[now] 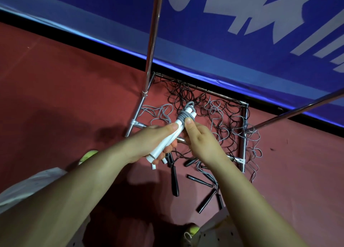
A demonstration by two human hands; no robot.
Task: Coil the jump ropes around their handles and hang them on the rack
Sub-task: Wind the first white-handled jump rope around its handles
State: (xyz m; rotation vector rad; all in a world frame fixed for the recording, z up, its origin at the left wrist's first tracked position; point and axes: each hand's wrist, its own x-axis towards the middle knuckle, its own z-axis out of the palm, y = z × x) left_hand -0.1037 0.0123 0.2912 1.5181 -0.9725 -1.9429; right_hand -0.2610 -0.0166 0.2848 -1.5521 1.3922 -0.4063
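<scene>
Your white handles [165, 144] paired, grey cord [185, 116] coiled round upper ends, held above rack base [243, 135]. Your left hand [149, 142] wraps lower handles; right hand [201, 140] pinches coil with thumb. Below: black handles [175, 179] on red floor [55, 97], loose black and grey ropes [214, 105] tangled over base.

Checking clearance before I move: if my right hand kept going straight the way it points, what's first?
Probably the grey cord wound on the white handles; the right hand already pinches it. Past that lie loose ropes, though depth is unclear.
</scene>
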